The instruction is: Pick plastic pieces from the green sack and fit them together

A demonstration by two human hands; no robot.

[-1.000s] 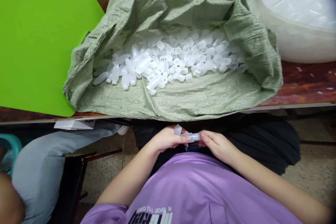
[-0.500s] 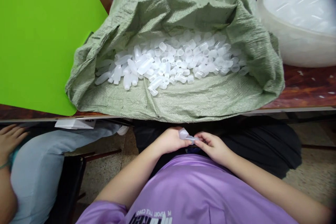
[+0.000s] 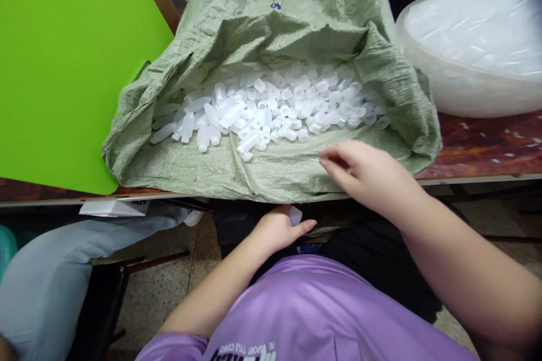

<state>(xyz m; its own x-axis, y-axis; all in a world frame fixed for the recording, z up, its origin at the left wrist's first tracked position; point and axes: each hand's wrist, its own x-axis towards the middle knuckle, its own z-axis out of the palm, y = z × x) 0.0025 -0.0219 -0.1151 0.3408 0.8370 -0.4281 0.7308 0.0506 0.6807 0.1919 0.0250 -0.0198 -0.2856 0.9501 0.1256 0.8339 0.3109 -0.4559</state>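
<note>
An open green woven sack lies on the table in front of me, holding a heap of several small translucent plastic vials and caps. My left hand stays low at my lap, just under the table edge, fingers closed on a small translucent plastic piece. My right hand hovers over the sack's near right rim, its fingers curled down. Whatever it may hold is hidden.
A bright green sheet covers the table's left side. A big white tub heaped with clear plastic parts stands at the right on the dark wooden table. Another person's light-blue trouser leg is at lower left.
My right hand has let go of the piece that both hands held at my lap and has risen forward over the sack's rim. The left hand stays put with its piece.
</note>
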